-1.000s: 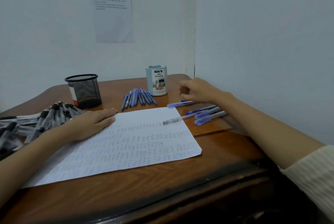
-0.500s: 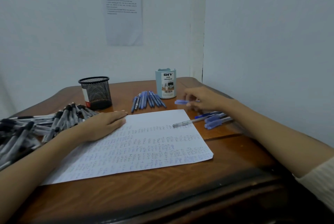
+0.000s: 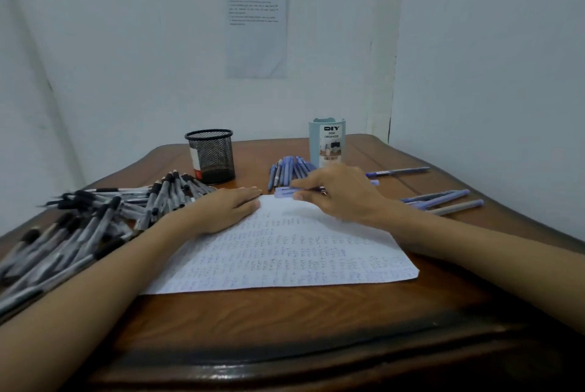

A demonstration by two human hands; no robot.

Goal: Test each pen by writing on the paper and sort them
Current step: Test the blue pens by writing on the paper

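Your right hand (image 3: pixel 342 195) pinches one blue pen (image 3: pixel 286 191) at the far edge of the single paper (image 3: pixel 285 252). Your left hand (image 3: pixel 226 209) lies flat on that paper, fingers straight. Two cups stand behind: a black mesh cup (image 3: pixel 210 156) and a pale blue cup (image 3: pixel 327 141). Three loose pens (image 3: pixel 443 201) lie to the right. The black-capped heap (image 3: pixel 95 227) on the left holds too many to count.

Mesh cup (image 3: pixel 210 154), organizer (image 3: pixel 327 141), handwritten sheet (image 3: pixel 285 252): one each

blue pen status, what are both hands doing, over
Left hand flat on the paper. Right hand pinches a blue pen at the paper's far edge. Row of blue pens just beyond, nothing between.
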